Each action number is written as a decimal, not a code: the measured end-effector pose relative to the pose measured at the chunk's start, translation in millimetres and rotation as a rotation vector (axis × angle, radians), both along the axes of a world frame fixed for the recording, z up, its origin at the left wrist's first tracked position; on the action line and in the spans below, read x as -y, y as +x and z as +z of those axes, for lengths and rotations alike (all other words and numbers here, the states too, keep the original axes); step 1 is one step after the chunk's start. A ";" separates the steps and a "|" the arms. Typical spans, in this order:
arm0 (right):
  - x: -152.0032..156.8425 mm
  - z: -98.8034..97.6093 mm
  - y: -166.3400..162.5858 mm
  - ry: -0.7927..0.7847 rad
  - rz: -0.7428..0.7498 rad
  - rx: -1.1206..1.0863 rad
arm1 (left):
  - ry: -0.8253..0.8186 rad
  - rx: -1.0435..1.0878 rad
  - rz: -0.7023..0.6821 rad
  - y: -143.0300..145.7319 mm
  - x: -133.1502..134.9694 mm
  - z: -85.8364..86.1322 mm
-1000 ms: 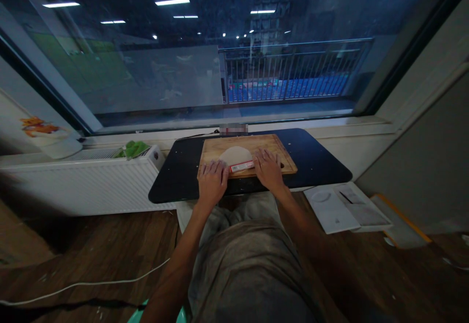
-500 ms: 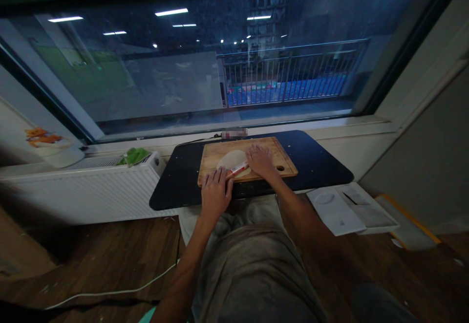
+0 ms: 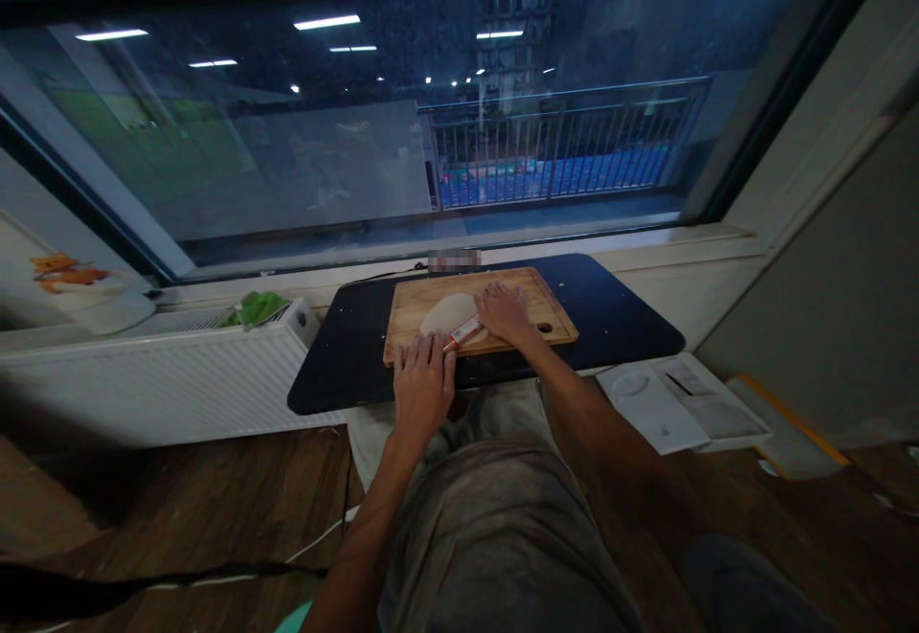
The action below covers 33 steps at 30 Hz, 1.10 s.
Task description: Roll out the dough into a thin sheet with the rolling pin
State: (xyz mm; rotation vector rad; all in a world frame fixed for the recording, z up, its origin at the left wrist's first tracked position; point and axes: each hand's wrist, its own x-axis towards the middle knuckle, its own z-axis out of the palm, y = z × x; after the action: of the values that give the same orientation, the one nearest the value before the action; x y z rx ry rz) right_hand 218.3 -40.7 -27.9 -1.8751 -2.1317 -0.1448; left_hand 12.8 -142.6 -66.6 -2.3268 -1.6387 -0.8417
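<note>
A wooden cutting board (image 3: 552,312) lies on a small dark table (image 3: 617,312) under the window. A flat round of pale dough (image 3: 443,312) rests on the board. Across it lies a rolling pin with a red and white label (image 3: 465,331), slanted with its right end farther from me. My left hand (image 3: 423,379) lies flat with fingers stretched out on the pin's near left end at the board's front edge. My right hand (image 3: 506,312) lies flat on the pin's far right end, over the dough.
A white radiator (image 3: 165,370) with a green cloth (image 3: 255,307) on top stands left of the table. White flat boxes (image 3: 679,403) lie on the wooden floor at the right. A cable (image 3: 316,539) runs over the floor at the left. My lap fills the foreground.
The pin has turned from level to slanted: my right hand has pushed forward over the dough while my left hand has drawn back to the board's front edge.
</note>
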 end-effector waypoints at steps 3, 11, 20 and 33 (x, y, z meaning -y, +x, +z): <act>-4.2 5.9 -3.9 -0.029 0.014 0.009 | -0.009 -0.011 0.059 -4.8 -13.2 3.5; 21.1 -10.4 11.8 0.034 -0.036 -0.011 | 0.015 0.036 -0.071 -5.3 3.6 -5.9; 14.7 -7.9 11.4 0.034 -0.015 0.004 | -0.043 0.035 0.038 8.1 3.4 1.4; 12.3 -14.7 10.1 0.041 -0.019 -0.042 | -0.002 0.020 0.060 9.8 3.5 -1.5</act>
State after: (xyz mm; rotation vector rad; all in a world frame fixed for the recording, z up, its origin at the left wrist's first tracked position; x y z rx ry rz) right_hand 228.3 -52.9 -42.6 -1.8594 -2.0684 -0.1514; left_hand 22.6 -146.1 -68.0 -2.2657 -1.7085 -0.8548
